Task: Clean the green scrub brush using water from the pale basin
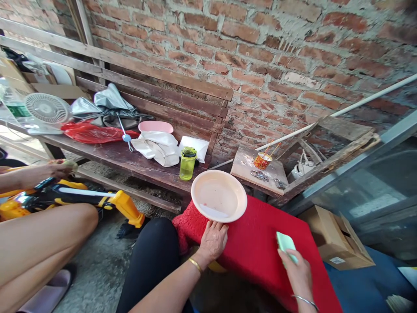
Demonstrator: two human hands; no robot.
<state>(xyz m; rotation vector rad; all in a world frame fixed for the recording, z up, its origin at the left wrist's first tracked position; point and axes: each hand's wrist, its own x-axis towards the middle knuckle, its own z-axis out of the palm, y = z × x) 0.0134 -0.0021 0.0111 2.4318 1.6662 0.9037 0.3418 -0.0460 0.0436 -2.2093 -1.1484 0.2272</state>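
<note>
Setting: rough red-brick wall [215, 56], uneven mortar, behind a counter [260, 234] spread with red cloth, its left end shaggy in texture.

Right hand [298, 269]: fingers closed around a mint-green block [285, 243], above the counter's right half. Block: flat, oblong, rounded corners, matte; foam or plastic, cannot tell through the blur. Probably light; the broad sides offer the best hold, the narrow edges less.

Left hand [214, 239]: fingers bent against the near side of a basin [239, 191], just under the rim; thumb hidden, so whether they grip or merely steady cannot be told. Basin: pale peach, round, flared lip, apparently plastic, at the counter's back left corner; flat on the cloth or lifted, unclear. Contents: a pale patch inside, water or glare. Judged light and fairly stiff, unlikely to shatter, slick if wet; best taken by opposite sides of the rim, kept level.

Just beyond: translucent lime-green bottle [186, 167], smooth, dark cap; wooden board [241, 167], dusty, bearing a patterned red-and-yellow cup [261, 161] and metal pieces [259, 175].

Farther left: crumpled white bag [156, 148], soft; pink oval dish [155, 126], smooth; red plastic bag [94, 131], thin, creased.

Right: cardboard carton [340, 243], boxy, flaps ajar.
</note>
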